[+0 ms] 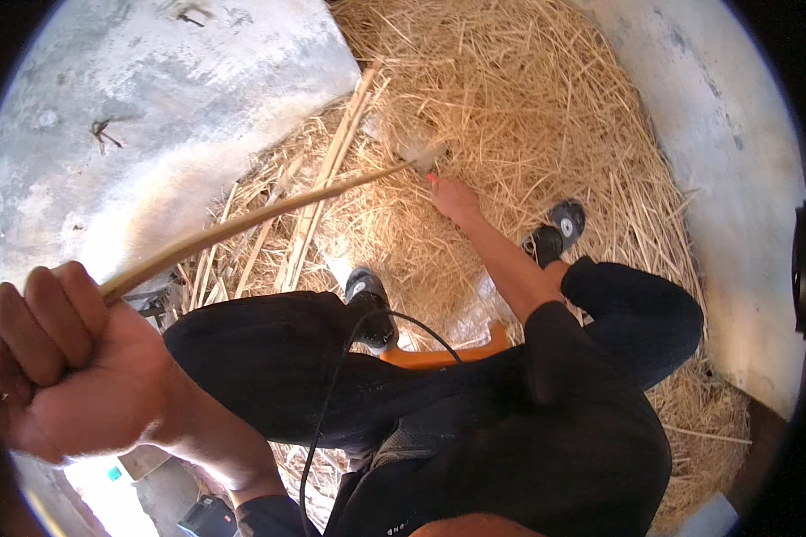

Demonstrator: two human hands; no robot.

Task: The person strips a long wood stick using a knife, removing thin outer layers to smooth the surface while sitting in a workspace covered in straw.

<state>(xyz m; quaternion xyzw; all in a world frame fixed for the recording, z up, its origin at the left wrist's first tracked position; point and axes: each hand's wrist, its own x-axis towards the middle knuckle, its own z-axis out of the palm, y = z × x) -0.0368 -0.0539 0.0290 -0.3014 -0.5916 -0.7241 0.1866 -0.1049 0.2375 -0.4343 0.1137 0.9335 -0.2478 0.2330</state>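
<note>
My left hand (81, 367) is raised at the lower left, its fingers wrapped round one end of a long, slightly bent wooden strip (269, 212). From there the strip slants up to the right, its far end close to my right hand (457, 200). My right hand is closed on what looks like a knife (427, 161); a bit of red shows at the fingers, and the greyish blade is blurred against the strip's end. Most of the handle is hidden in the hand. Pale shavings or straw lie below both.
Straw (528, 107) covers the floor between two pale walls (170, 98). Several split strips (318, 188) lean at the left wall's corner. My shoes (560, 231) stand in the straw. Beneath me shows an orange seat (443, 359); a black cable (331, 376) hangs across my lap.
</note>
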